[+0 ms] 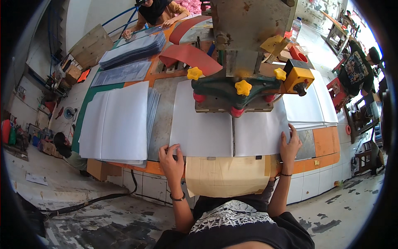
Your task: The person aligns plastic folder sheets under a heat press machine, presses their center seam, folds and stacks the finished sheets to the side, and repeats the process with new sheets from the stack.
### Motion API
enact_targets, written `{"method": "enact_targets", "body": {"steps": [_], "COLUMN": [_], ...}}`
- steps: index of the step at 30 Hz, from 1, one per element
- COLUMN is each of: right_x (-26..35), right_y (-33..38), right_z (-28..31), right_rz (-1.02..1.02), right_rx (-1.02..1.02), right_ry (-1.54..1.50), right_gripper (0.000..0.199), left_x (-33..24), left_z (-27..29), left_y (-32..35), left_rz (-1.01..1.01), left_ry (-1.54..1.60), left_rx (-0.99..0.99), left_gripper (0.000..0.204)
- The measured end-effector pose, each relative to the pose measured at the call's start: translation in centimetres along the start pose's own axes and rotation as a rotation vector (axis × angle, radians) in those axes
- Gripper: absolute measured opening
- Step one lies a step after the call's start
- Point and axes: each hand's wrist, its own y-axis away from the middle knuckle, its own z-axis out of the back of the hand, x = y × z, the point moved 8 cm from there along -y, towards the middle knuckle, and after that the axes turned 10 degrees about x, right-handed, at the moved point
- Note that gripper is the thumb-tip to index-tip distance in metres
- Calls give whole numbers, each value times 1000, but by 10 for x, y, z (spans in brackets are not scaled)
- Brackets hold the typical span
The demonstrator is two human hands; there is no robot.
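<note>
A wide white plastic sheet (215,128) with a dark seam down its middle lies on the grey machine bed, its far edge under a green press head (232,89) with yellow knobs. My left hand (172,159) rests fingers-down on the sheet's near left corner. Over on the sheet's near right edge, my right hand (290,145) presses flat with fingers spread. Neither hand grips anything. A brown paper flap (226,176) hangs off the table front between my arms.
A stack of white sheets (116,122) lies to the left, another stack (309,106) to the right. Grey sheet piles (132,50) and red curved strips (190,56) sit farther back, where a person works. Another person stands at the right. A black cable (89,201) crosses the floor.
</note>
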Motion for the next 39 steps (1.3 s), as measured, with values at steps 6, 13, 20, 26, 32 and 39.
{"method": "enact_targets", "body": {"steps": [6,13,20,26,32,39], "right_x": [-2,-2,1,-1,-1,-2], "right_y": [0,-1,-1,-1,-1,0], "right_z": [2,-2,5,3,0,2], "right_rz": [12,-22,-27,-16,-9,21], "right_rx": [-23,41,36,41,41,-10], "right_ry": [4,11,-13,-5,-11,-4], "right_gripper": [43,44,44,43,44,46], "left_x": [-1,0,-2,-3,-3,-4], "left_z": [-2,-3,-2,-2,-1,1], "left_y": [-2,-1,-1,0,0,0], "left_rz": [-11,-24,-39,-23,-66,-62], "left_ry": [-15,-26,-39,-19,-30,-50], "left_rx": [-2,-17,-32,-27,-37,-41], "left_gripper": [14,14,14,14,14,14]}}
